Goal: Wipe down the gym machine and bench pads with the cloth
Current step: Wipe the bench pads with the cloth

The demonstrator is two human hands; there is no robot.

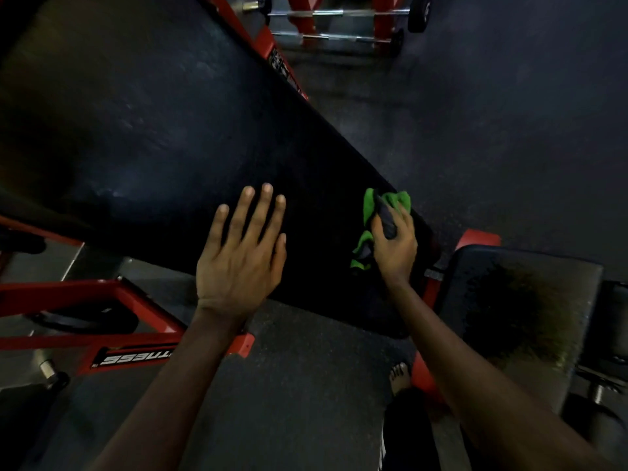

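I look down on the long black pad (163, 130), which runs from 10 o'clock to its near end at about 5 o'clock. My left hand (241, 263) sits just off centre toward 8 o'clock, palm down, fingers straight and spread over the pad's near edge, holding nothing; I cannot tell whether the palm actually presses on the surface. My right hand (394, 246) is at about 3 o'clock from it, well apart, fingers curled round the green cloth (368, 205), which is bunched with a darker grey fold across my knuckles. The cloth lies against the pad close to its far edge, near the lower end, with green showing beyond my fingertips toward 12 o'clock and under my thumb toward 9 o'clock. At 4 o'clock of the view, just beside the long pad's end, is the shorter seat pad (523, 300), its surface dull with a darker patch in the middle. Red frame tubes (102, 294) cross at 8 o'clock, one bearing a partly hidden white-lettered label, with a dark weight plate (85, 321) lying between them. At 12 o'clock barbells (326, 15) rest on a red rack. A bare foot (400, 375) stands on the speckled floor (509, 113) at 5 o'clock.
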